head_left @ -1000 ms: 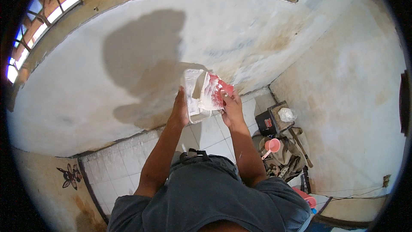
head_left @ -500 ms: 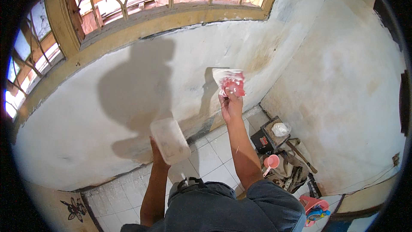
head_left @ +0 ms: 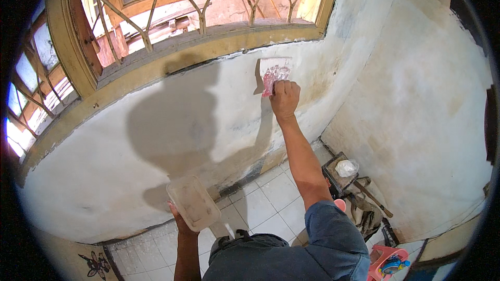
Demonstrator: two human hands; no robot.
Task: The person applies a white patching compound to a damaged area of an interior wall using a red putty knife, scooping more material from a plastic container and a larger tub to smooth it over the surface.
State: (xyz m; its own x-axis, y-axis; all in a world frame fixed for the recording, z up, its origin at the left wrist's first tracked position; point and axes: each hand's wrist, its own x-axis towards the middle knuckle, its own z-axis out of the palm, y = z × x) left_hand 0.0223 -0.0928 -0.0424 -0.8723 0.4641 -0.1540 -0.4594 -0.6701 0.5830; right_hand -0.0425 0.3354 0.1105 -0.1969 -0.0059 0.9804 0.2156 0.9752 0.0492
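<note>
In the fist of my right hand (head_left: pixel 285 99) is a red flat putty scraper (head_left: pixel 275 68), its blade smeared with white paste. The blade lies on or very close to the whitish wall (head_left: pixel 237 86), a little below the window; exact contact is hard to tell. Lower down, my left hand (head_left: pixel 182 221) grips a translucent rectangular plastic tub (head_left: pixel 192 203) from its left side. The tub is tilted, with greyish residue inside. Most of the left hand's fingers are hidden behind or under it.
Above the wall runs a yellow window frame (head_left: pixel 213 42) with metal bars. To the right stand a black container (head_left: pixel 336 179) with a white plastic bag (head_left: pixel 346 168), a heap of cloth (head_left: pixel 364 211) with a wooden-handled tool (head_left: pixel 376 199), and a pink basket (head_left: pixel 379 261) on the tiled floor (head_left: pixel 260 203).
My right hand has turned over and moved up with the scraper, bringing its blade to the wall. My left hand has lowered the tub and shifted it left.
</note>
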